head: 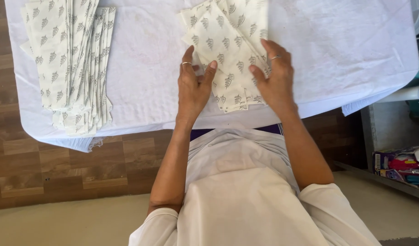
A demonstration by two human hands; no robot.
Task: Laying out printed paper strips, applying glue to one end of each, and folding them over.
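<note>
A loose pile of cream cloth pieces with a grey leaf print point(227, 41) lies on the white-covered table point(150, 73) in front of me. My left hand point(193, 86) rests at the pile's left edge, fingers together, thumb touching the top piece, a ring on one finger. My right hand point(273, 75) lies flat on the pile's right side, fingers spread, also wearing a ring. Neither hand grips a piece. A second, fanned stack of the same printed pieces point(70, 64) lies at the table's left end, well away from both hands.
The white cloth hangs over the table's near edge. A brown wood-pattern wall or floor panel point(59, 159) shows below the table on the left. Colourful packages point(401, 164) sit on a low shelf at the right.
</note>
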